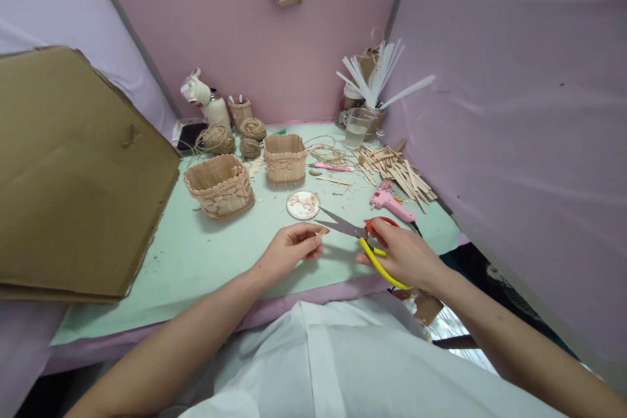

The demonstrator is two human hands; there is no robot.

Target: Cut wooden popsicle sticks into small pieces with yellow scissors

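Note:
Between the thumb and fingers of my left hand [297, 243] is a short piece of wooden craft stick [322, 232], mostly hidden by the fingers. My right hand [409, 255] grips a pair of scissors [345, 226] with one red and one yellow handle. The blades are spread apart, their tips pointing left, close to the stick piece. Just beyond the blades lies a small round white dish [296, 212] with wood chips in it. Two small baskets of wooden pieces stand farther back, one basket [223, 199] at the left and another basket [285, 166] near the middle.
A pink glue gun [393, 204] rests at the right, before a pile of craft sticks [404, 173]. Behind are a clear plastic cup [357, 130] and white strips [375, 75]. Twine balls [215, 139] sit at the back left. A large cardboard sheet [78, 176] leans at the left.

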